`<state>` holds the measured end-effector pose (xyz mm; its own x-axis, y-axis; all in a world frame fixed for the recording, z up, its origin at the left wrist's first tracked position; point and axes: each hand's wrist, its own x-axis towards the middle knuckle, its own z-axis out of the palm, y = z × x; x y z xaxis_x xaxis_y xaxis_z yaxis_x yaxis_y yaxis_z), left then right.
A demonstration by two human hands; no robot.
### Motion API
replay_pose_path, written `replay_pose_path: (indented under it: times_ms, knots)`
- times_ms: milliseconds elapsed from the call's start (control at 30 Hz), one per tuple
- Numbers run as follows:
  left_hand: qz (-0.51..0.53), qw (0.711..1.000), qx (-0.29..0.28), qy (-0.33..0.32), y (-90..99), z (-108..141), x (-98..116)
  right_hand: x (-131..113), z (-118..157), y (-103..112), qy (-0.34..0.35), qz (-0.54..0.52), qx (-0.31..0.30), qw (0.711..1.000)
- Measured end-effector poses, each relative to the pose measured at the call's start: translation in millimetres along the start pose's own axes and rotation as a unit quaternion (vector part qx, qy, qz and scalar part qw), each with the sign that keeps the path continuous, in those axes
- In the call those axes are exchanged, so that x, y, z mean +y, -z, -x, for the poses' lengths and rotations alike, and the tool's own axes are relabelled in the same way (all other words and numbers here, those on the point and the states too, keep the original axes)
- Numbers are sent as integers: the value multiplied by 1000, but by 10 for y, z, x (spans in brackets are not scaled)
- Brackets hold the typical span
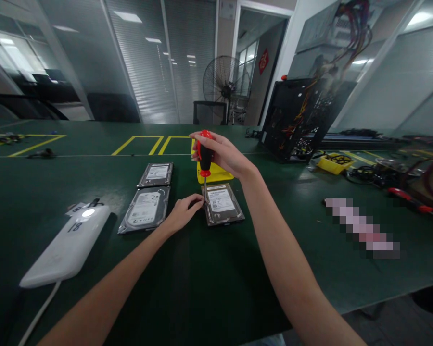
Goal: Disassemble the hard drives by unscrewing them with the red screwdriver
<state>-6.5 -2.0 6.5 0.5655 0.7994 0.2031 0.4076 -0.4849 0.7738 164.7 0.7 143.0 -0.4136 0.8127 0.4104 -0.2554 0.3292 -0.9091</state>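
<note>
A red-and-black screwdriver (pixel 205 156) stands nearly upright, gripped by its handle in my right hand (pixel 222 151). Its shaft points down at the left edge of a hard drive (pixel 222 204) that lies label up on the green table. Beside the screwdriver's tip, my left hand (pixel 184 210) has thumb and fingers pinched together against that same edge. What the pinch holds, if anything, is too small to see. Left of it lie two more hard drives, a nearer one (pixel 144 209) and a farther one (pixel 156 174). Partly behind my right hand sits a yellow tray (pixel 216 176).
A white device marked 18 (pixel 67 245) with a cable lies at left. An open black computer case (pixel 292 117) stands at back right, near a small yellow box (pixel 335 163) and cables. A pixelated strip (pixel 361 226) and a red-handled tool (pixel 409 199) lie at right.
</note>
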Motion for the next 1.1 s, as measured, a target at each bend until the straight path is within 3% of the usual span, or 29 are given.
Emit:
replay_pose_path:
  times_ms: [167, 433, 800, 1100]
  knots:
    - [-42, 998, -41, -1, 34, 43, 96, 44, -10, -49, 15, 13, 41, 999]
    - [-114, 992, -47, -13, -11, 78, 69, 45, -10, -67, 8, 23, 47, 999]
    - [-114, 992, -50, -11, 2, 96, 110, 15, -29, -77, 12, 3, -33, 999]
    - [-120, 991, -53, -24, 2, 97, 75, 57, -28, -85, 19, 28, 54, 998]
